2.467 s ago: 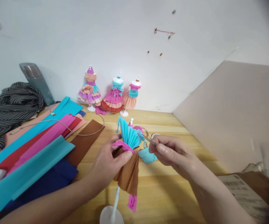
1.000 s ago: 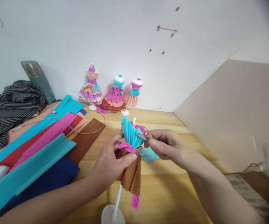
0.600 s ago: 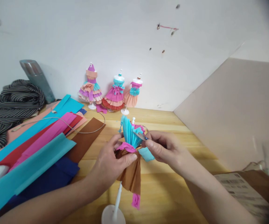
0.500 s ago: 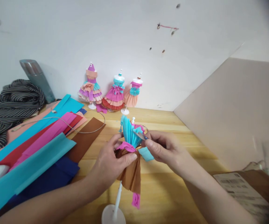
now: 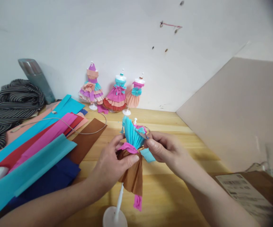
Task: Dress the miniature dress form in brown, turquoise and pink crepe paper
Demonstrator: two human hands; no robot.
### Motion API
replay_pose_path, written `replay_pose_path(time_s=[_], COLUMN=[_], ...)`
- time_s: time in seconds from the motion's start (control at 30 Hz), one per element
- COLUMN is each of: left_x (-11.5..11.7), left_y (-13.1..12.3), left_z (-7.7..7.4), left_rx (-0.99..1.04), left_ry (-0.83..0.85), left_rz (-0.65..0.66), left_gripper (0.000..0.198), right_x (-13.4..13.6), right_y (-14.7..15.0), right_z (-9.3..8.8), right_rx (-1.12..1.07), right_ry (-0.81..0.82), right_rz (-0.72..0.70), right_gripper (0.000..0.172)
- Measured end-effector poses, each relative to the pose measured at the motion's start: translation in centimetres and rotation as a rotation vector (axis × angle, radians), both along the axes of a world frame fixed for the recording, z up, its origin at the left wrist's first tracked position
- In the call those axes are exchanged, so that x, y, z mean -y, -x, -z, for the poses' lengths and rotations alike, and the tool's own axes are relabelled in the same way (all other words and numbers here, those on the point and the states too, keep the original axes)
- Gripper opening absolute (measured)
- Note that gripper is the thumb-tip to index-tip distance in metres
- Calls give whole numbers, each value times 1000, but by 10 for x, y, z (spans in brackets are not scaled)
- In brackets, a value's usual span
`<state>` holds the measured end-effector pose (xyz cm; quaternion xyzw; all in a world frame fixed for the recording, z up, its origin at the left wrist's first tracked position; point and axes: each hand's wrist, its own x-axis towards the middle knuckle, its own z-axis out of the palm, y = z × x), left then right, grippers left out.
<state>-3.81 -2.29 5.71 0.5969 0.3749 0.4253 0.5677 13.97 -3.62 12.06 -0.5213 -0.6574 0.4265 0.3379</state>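
Note:
My left hand (image 5: 110, 165) pinches the waist of a small mannequin (image 5: 131, 151) dressed in crepe paper: a pleated turquoise top, a pink waistband and a brown skirt. The figure leans on a thin white stand with a round base (image 5: 114, 217). My right hand (image 5: 166, 148) is closed on small scissors (image 5: 141, 134), whose blades touch the turquoise pleats. A loose turquoise scrap (image 5: 147, 155) lies just under that hand.
Three finished paper-dress mannequins (image 5: 116, 94) stand at the wall. Crepe paper sheets (image 5: 39, 142) in turquoise, pink, red, brown and blue cover the left of the wooden table (image 5: 174, 201). Striped cloth (image 5: 10, 104), a grey flask (image 5: 35, 77), a cardboard box (image 5: 247, 192) and a beige panel (image 5: 240, 110) border the area.
My right hand has moved left with the scissors, from beside the dress until the blades reach the turquoise pleats. My left hand keeps the same pinch.

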Motion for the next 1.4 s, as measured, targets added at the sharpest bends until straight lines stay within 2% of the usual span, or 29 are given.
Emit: replay_pose_path(time_s=[0.57,0.73,0.9,0.97,1.07,1.2,1.27,1.33,1.4], left_x=[0,-3,-15,-20,-27,-29,-27,-26,-25], left_y=[1,0,3,7,11,11,9,6,4], left_z=[1,-4,-10,-9,-4,3,4,3,2], left_rx=[-52,23,19,5,7,29,66,104,116], left_ry=[-6,31,17,-3,-25,-6,-5,10,31], left_rz=[-45,-7,95,133,186,255,269,265,259], left_gripper=[39,40,18,21,29,27,27,34,36], right_x=[-5,-4,3,5,4,-7,-15,-23,-29], right_y=[-8,-12,-13,-15,-20,-19,-15,-9,-5], right_z=[8,7,10,15,19,3,-9,-19,-25], right_rx=[-99,-303,-555,-593,-522,-172,-47,62,140], right_ry=[21,69,-90,-172,-265,-362,-374,-343,-298], right_rz=[-15,-25,-14,4,75,204,146,5,-74], right_gripper=[49,43,39,37,34,20,18,12,18])
